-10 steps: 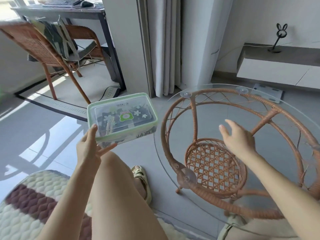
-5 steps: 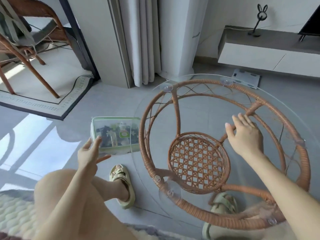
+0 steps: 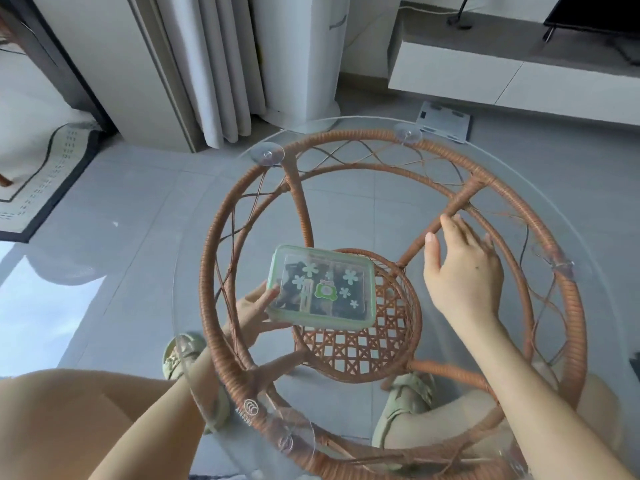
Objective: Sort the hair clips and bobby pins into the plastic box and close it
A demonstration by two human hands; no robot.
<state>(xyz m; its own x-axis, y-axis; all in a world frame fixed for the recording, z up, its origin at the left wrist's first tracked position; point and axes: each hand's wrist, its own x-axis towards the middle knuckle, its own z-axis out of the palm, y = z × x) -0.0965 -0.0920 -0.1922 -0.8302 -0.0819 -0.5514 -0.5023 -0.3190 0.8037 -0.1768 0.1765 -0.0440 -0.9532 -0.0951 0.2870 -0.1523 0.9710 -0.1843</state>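
The clear plastic box has a pale green rim and a shut lid with flower stickers. Dark hair clips show through the lid. My left hand grips the box by its left side. Hand and box are under the glass top, seen through it, just above the woven lower shelf; whether the box touches the shelf is unclear. My right hand lies above the glass top, to the right of the box, with its fingers straight and nothing in it.
The round glass top sits on a rattan ring frame with suction cups. My knees and sandalled feet are under the near edge. A floor scale, curtains, a low white cabinet and a rug stand beyond.
My left hand has carried the box from the left of the table down and rightward under the glass, over the woven shelf. My right hand has stayed over the glass. The view has tilted down.
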